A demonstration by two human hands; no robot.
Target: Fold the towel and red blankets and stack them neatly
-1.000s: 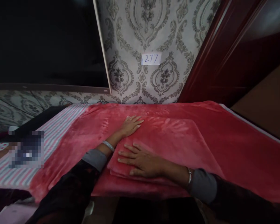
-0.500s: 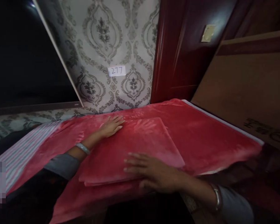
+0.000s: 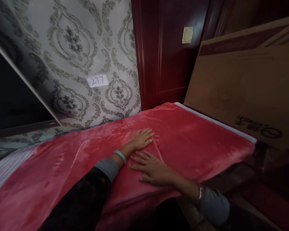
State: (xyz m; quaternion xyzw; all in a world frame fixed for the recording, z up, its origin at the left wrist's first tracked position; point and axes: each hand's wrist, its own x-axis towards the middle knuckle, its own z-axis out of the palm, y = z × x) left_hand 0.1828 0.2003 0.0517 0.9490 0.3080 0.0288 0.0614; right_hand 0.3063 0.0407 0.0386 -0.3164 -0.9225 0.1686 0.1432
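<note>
A folded red plush blanket lies on a larger spread of red plush cloth that covers the table. My left hand rests flat near the far right corner of the folded blanket, fingers stretched out. Closer to me, my right hand lies on the same blanket with its fingers spread. Both palms face down and neither grips anything. My left forearm hides part of the folded blanket.
A patterned wall with a paper label reading 277 rises behind the cloth. To the left is a dark screen. A large cardboard box leans at the right beside a dark red door panel. Striped cloth shows at the left.
My left hand has slid across the blanket to the right, close to my right hand. My right hand still lies on the blanket. The view has turned rightward.
</note>
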